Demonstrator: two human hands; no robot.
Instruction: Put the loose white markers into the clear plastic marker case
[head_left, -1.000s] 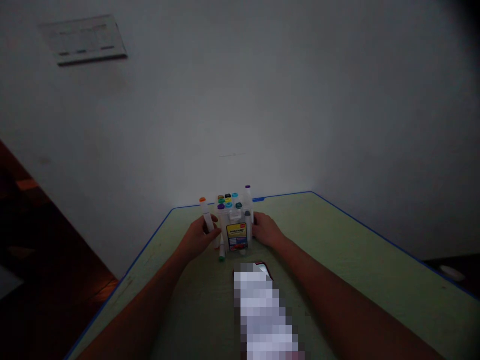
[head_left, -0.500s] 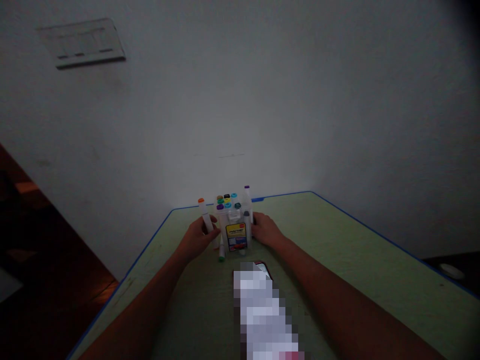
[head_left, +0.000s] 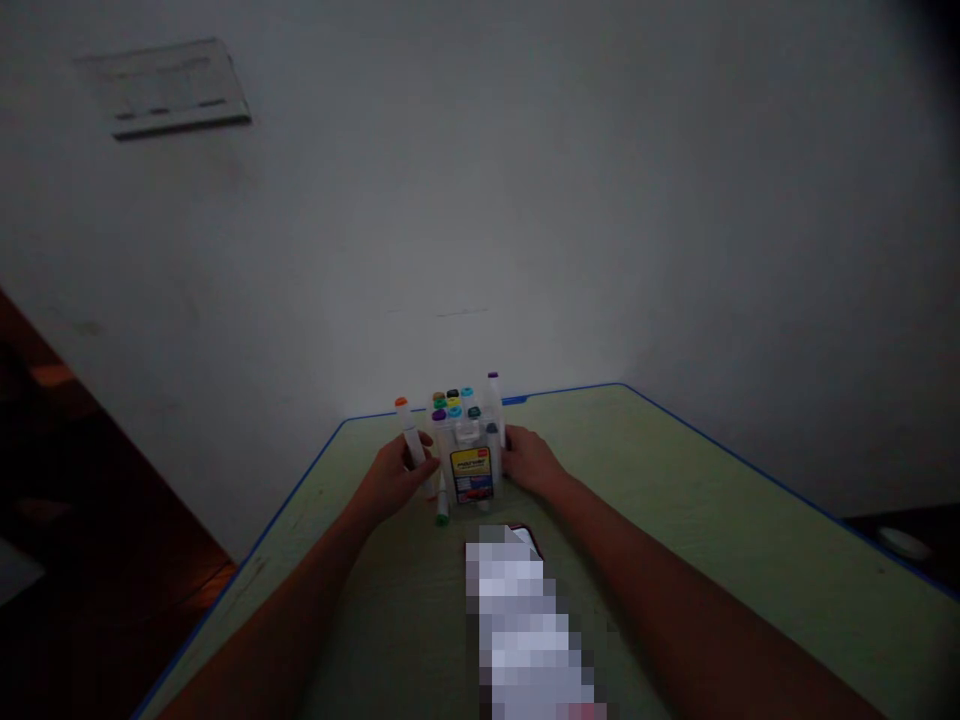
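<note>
A clear plastic marker case [head_left: 472,432] with a yellow and blue label stands upright on the table between my hands. Several markers with coloured caps stick out of its top. My left hand [head_left: 386,482], at the case's left side, is closed on a white marker with an orange cap [head_left: 410,432], tilted to the left. A green-tipped marker [head_left: 442,505] leans at the case's lower left. My right hand [head_left: 534,462] is at the right side, closed around a tall white marker with a purple cap [head_left: 495,395]; its fingertips are partly hidden. A grey-capped marker [head_left: 492,455] is at the front right corner.
On the light green table [head_left: 720,530] with blue edging, a phone-like device [head_left: 529,540], mostly pixelated, lies in front of the case. A pale wall [head_left: 555,220] rises behind the table, bearing a panel [head_left: 172,90] at upper left. The floor shows dark at left.
</note>
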